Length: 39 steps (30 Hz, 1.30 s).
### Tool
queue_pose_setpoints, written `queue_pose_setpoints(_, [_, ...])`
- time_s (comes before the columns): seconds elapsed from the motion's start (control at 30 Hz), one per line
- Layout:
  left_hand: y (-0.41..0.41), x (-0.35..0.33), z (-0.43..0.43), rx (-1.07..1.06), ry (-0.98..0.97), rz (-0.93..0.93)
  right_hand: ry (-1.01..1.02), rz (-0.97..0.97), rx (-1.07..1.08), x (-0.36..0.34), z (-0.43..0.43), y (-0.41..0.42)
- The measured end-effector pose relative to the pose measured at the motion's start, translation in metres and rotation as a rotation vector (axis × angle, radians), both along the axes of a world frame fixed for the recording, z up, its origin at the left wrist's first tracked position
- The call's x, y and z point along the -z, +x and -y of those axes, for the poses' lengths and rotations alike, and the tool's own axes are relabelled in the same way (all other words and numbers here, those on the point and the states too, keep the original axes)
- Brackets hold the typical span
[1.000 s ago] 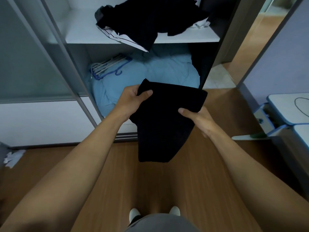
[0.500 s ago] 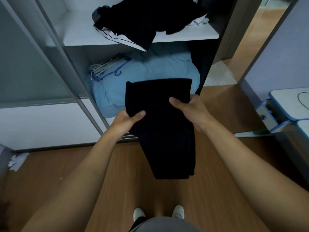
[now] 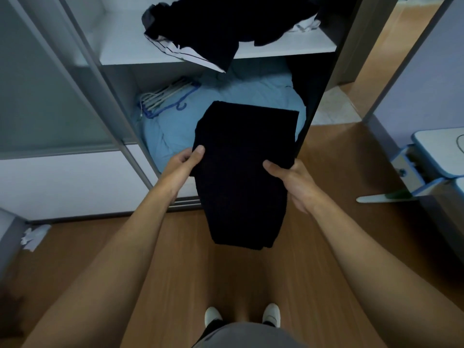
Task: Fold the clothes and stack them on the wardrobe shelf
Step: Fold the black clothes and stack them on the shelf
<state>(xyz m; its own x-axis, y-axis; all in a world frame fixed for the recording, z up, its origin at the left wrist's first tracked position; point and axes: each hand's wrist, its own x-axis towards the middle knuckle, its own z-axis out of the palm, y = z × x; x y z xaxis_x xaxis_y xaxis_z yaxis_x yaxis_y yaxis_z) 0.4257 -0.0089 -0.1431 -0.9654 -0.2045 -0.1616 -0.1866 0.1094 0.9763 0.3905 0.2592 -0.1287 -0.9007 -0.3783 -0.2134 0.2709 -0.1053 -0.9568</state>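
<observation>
A folded black garment [image 3: 243, 172] hangs lengthwise in front of the open wardrobe, held by both its side edges. My left hand [image 3: 183, 163] pinches its left edge, thumb on top. My right hand [image 3: 291, 180] grips the right edge, thumb on the cloth and fingers hidden beneath. Above, the white wardrobe shelf [image 3: 130, 46] carries a loose heap of dark clothes [image 3: 226, 23], with one white-trimmed piece drooping over the shelf's front edge.
Under the shelf lies a light blue duvet [image 3: 251, 96] with a bundle of hangers [image 3: 165, 96] on it. A sliding door frame [image 3: 105, 101] runs on the left. A pale blue desk [image 3: 437, 156] stands on the right. Crumpled paper [image 3: 35, 237] lies on the wooden floor.
The garment was turned from a slanted, draped hold into a straight lengthwise one. My left hand slid from the top corner down its left edge; my right hand stayed on the right edge.
</observation>
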Motion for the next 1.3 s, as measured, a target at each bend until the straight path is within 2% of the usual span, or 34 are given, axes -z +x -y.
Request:
queue_pose_setpoints(0.1, [0.021, 0.036, 0.006, 0.068, 0.166, 0.142, -0.061, 0.059, 0.023, -0.006, 0.007, -0.005])
queue_pose_setpoints(0.2, [0.031, 0.054, 0.002, 0.208, 0.291, 0.075, -0.118, 0.105, 0.025, -0.008, 0.008, -0.008])
queue_pose_setpoints(0.3, [0.028, 0.044, -0.003, 0.287, 0.262, 0.019, -0.176, 0.181, 0.065, -0.009, 0.008, -0.012])
queue_pose_setpoints(0.47, [0.017, 0.047, -0.006, 0.348, 0.180, 0.058, -0.155, 0.221, 0.109, -0.017, 0.020, -0.015])
queue_pose_setpoints(0.53, [0.014, 0.048, -0.011, 0.309, 0.197, 0.061, -0.145, 0.249, 0.117, -0.020, 0.026, -0.020])
queue_pose_setpoints(0.63, [0.007, 0.041, -0.018, 0.104, 0.326, 0.068, -0.133, 0.357, 0.145, -0.024, 0.030, -0.030])
queue_pose_setpoints(0.73, [-0.003, 0.035, -0.013, -0.016, 0.398, 0.106, -0.025, 0.282, 0.088, -0.011, 0.030, -0.025])
queue_pose_setpoints(0.8, [-0.009, 0.031, -0.003, -0.050, 0.376, 0.145, 0.125, 0.242, 0.024, 0.007, 0.034, -0.010])
queue_pose_setpoints(0.87, [-0.011, 0.029, 0.013, -0.051, 0.328, 0.214, 0.142, 0.220, 0.005, 0.022, 0.046, 0.003])
queue_pose_setpoints(0.93, [-0.007, 0.030, 0.034, 0.023, 0.312, 0.245, 0.113, 0.210, 0.092, 0.030, 0.062, 0.003])
queue_pose_setpoints(1.07, [0.015, 0.050, 0.070, 0.138, 0.240, 0.212, 0.075, 0.410, 0.243, 0.031, 0.094, -0.012])
queue_pose_setpoints(1.2, [0.027, 0.074, 0.084, 0.231, 0.091, 0.123, 0.125, 0.622, 0.192, 0.032, 0.112, -0.027])
queue_pose_setpoints(1.3, [0.019, 0.080, 0.089, 0.192, 0.037, 0.061, 0.195, 0.691, 0.148, 0.032, 0.125, -0.036])
